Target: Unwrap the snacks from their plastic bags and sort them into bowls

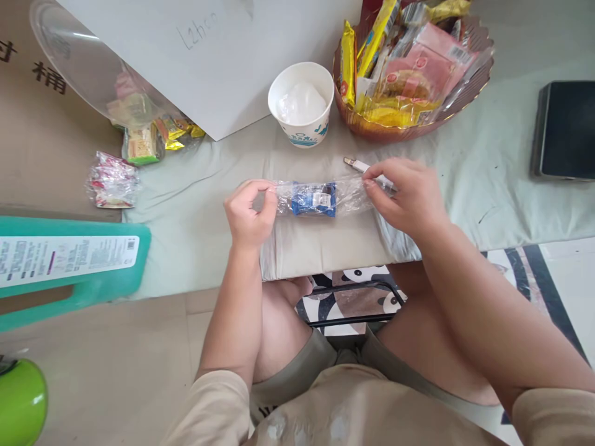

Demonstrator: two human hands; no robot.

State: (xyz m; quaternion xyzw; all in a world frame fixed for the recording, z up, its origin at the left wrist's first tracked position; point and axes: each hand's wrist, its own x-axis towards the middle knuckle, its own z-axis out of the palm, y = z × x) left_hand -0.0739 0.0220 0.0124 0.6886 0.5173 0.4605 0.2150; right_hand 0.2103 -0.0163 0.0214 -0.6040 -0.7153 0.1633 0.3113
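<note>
A clear plastic bag is stretched sideways above the cloth-covered table, between my two hands. Inside it lies a small blue snack packet with a white barcode label. My left hand pinches the bag's left end between thumb and fingers. At the other end, my right hand grips the plastic in the same way. A white stick-like item with a metal tip lies on the cloth, partly hidden behind my right hand.
Beyond the bag stands a paper cup with clear plastic in it. A scalloped bowl of wrapped snacks is at its right. Wrapped sweets, a green jug and a white box are leftward. A black case lies far right.
</note>
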